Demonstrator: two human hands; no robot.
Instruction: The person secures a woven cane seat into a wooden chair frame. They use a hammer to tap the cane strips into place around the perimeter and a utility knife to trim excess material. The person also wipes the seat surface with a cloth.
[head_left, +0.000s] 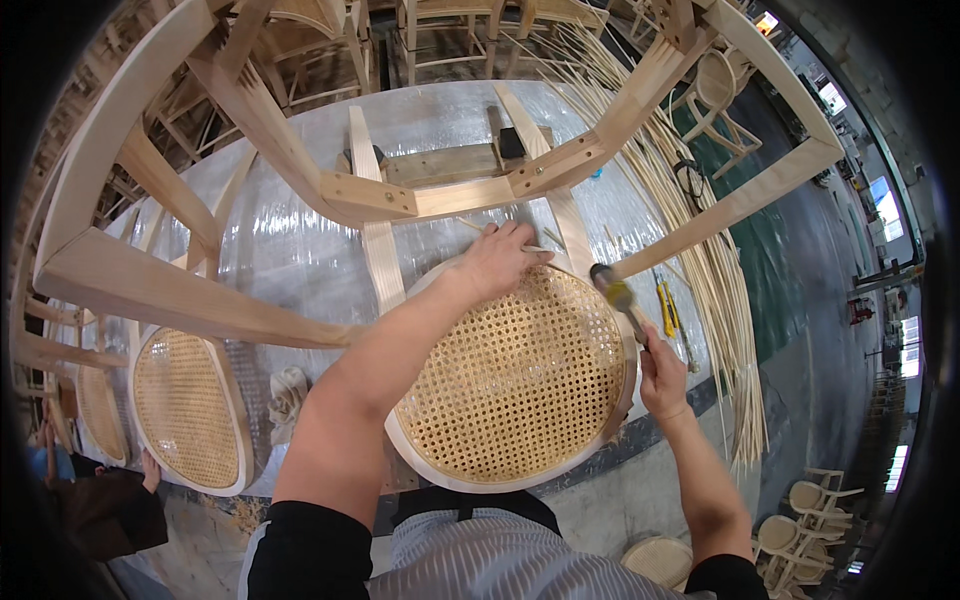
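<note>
An oval woven cane panel (515, 380) in a pale wood rim lies in front of me, part of a wooden chair frame (465, 198) that arches over the table. My left hand (505, 262) rests at the panel's far rim, its fingers closed on a thin pale strip (538, 249) along the edge. On the right, my right hand (662, 378) grips the handle of a mallet (618, 292). The mallet's black and yellow head is blurred and held beside the rim, right of my left hand.
A yellow utility knife (669, 308) lies right of the mallet. Long pale cane strips (735, 350) spread along the table's right side. A crumpled cloth (288, 398) and another cane panel (190, 405) are on the left, near a co-worker's hand (151, 470).
</note>
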